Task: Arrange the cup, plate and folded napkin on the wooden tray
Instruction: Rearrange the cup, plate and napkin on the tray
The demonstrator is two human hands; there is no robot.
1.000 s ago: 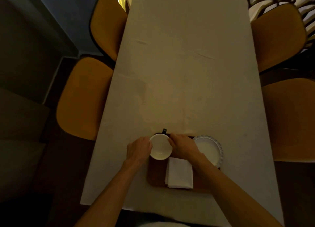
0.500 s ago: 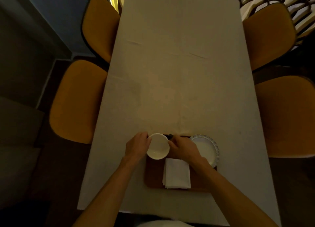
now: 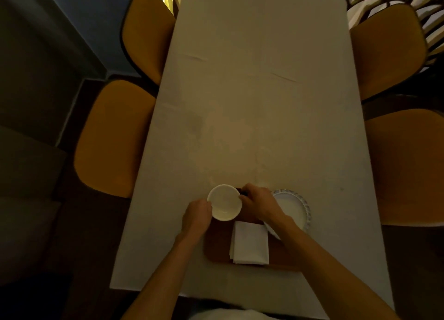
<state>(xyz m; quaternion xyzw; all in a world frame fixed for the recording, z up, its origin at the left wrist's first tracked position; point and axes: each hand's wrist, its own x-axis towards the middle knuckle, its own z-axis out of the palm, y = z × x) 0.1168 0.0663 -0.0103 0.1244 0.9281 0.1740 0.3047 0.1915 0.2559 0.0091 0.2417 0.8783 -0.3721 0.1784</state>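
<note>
Since a second ago the white cup (image 3: 224, 202) has barely shifted, still at the wooden tray's (image 3: 217, 245) far-left corner. The left hand (image 3: 197, 215) and right hand (image 3: 260, 203) curl against its rim from either side, gripping it. The folded napkin (image 3: 249, 242) lies mid-tray, the plate (image 3: 294, 209) at its right edge.

Your round white ceramic cup (image 3: 224, 202) stands upright with its mouth open toward you, at the far left corner of the dark brown rectangular wooden tray (image 3: 216, 245). You cannot tell whether it rests on the wood or hangs just above it. Your white folded napkin (image 3: 249, 242), a neat upright rectangle, lies flat on the near middle of the tray, its near edge at the tray's near rim. Your round white plate (image 3: 294, 209) with the fluted, blue-flecked rim sits at the tray's far right corner, overhanging the tray's right edge.
</note>
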